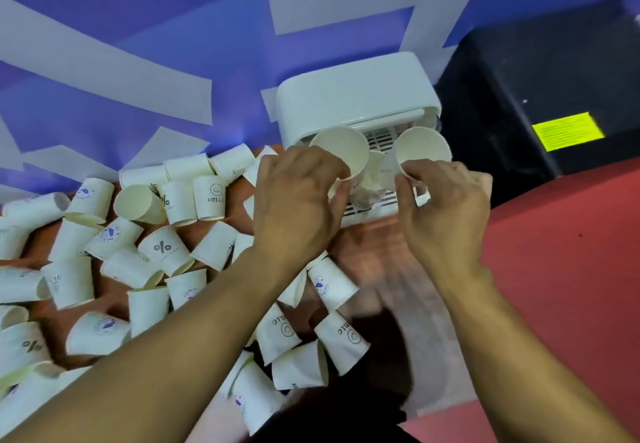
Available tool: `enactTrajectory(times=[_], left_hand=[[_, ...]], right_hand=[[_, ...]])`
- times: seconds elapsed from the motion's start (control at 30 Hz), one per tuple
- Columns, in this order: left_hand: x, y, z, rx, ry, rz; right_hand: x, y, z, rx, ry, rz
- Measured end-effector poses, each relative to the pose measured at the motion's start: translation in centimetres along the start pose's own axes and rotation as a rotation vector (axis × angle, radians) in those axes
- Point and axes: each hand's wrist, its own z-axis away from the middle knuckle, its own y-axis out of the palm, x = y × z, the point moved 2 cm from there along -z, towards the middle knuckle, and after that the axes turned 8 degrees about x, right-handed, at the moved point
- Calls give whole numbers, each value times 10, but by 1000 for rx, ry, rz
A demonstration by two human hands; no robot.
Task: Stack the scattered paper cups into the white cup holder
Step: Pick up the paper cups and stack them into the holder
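- Blue-and-white wall up back, reddish table under it all.
- Left hand grip is curled round the left cup. Right hand grip pinches the right cup. Both are at the white cup holder, 12 o'clock.
- Early days I'd say; can't tell what's stacked inside.
- Loads of scattered cups left, 8 to 10 o'clock, some under the forearms.
- Black box at 2 o'clock, beside the holder.

The single head-worn camera looks forward and steeply down (wide-angle, so straight edges bow), set close above the left hand and right hand, each holding a paper cup at frame centre, facing the white cup holder and the wall behind.
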Motion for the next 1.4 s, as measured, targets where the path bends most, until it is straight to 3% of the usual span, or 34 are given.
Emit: enactTrajectory(times=[0.3, 0.53, 0.87, 1.1, 1.4], left_hand=[[4, 24, -1, 80, -13, -119], [12, 39, 0, 106, -42, -138], [31, 65, 3, 250, -110, -113], [29, 73, 1, 262, -67, -127], [44, 89, 4, 343, -110, -118]], right_hand=[[-12, 21, -20, 3, -140, -43], [-20, 49, -29, 135, -233, -2], [-29, 79, -28, 328, -195, 91], [-33, 94, -22, 444, -174, 186], [-31, 97, -21, 425, -155, 156]])
